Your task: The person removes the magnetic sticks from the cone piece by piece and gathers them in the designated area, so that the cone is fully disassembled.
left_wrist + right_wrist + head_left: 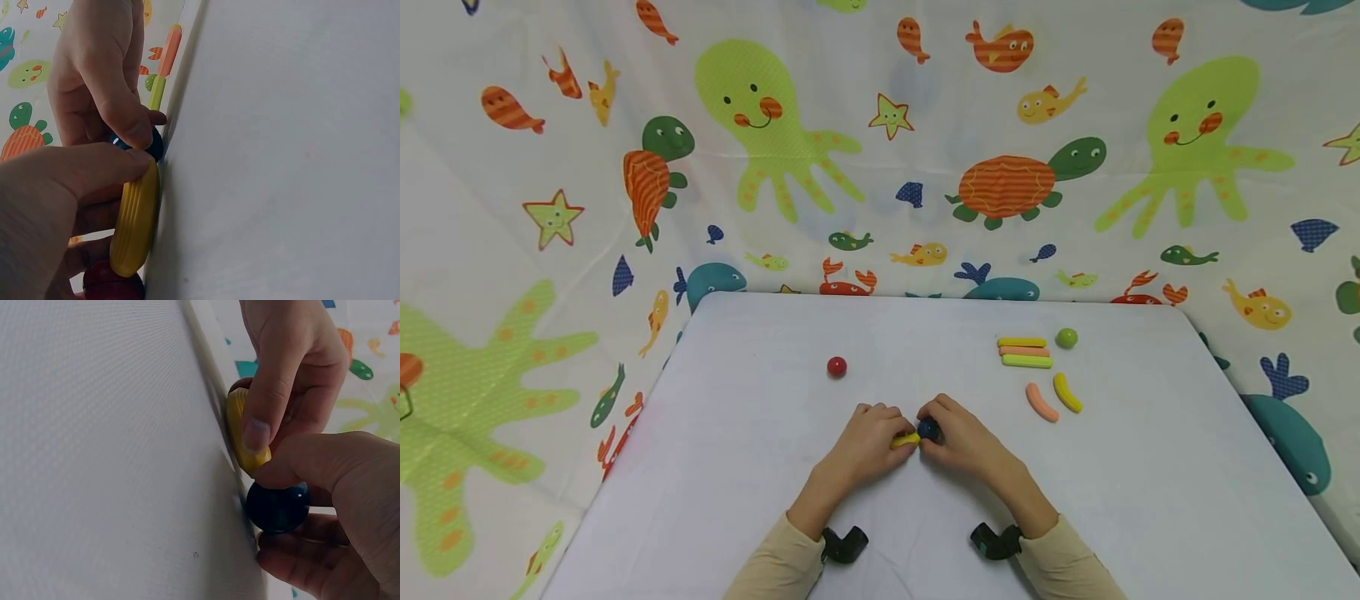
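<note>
Near the middle of the white table, my left hand (870, 439) pinches a yellow ridged toy stick (906, 440) between thumb and fingers. Just right of it, my right hand (958, 437) holds a glossy dark blue ball (929, 429), thumb on one side and fingers on the other. In the right wrist view, one end of the yellow stick (240, 428) meets the blue ball (278, 507) or lies very close to it; the thumb hides the exact contact. The left wrist view shows the stick (135, 219) with lengthwise grooves, low by the tabletop.
Beyond the left hand sits a red ball (837, 367). Back right lie straight yellow (1022, 342), orange (1024, 352) and green (1027, 362) sticks, a green ball (1067, 337), and curved orange (1042, 402) and yellow (1067, 392) pieces. A sea-animal-printed cloth (842, 167) hangs behind the table (700, 500).
</note>
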Available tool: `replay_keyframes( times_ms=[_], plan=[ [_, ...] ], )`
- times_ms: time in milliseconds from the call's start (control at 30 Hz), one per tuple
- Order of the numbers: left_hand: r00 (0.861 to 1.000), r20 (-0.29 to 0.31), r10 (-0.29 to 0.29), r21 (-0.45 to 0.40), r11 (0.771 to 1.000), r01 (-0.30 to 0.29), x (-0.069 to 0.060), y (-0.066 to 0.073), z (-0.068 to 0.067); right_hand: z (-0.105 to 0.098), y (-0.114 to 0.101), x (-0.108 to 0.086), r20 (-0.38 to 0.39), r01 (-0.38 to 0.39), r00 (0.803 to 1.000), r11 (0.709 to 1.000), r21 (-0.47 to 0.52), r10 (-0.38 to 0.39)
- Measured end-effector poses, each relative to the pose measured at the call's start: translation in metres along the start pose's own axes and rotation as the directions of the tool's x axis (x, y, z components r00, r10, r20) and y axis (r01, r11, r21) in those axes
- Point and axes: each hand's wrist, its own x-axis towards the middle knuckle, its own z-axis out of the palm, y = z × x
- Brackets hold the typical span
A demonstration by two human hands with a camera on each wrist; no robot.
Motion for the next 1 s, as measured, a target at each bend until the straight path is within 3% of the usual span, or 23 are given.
replay_keyframes(
  times_ms=[533, 1000],
  plan=[
    [1.000, 0.009, -0.003, 0.009, 1.000, 0.003, 0.0000, -0.0007, -0.0009, -0.0003, 0.0030, -0.0004, -0.006, -0.001, 1.000, 1.000, 0.005, 0.002],
    [1.000, 0.002, 0.001, 0.015, 1.000, -0.001, -0.0003, -0.0014, 0.0004, -0.0033, 0.0021, 0.0003, 0.039, -0.034, 0.999, 0.999, 0.018, 0.033]
  ],
)
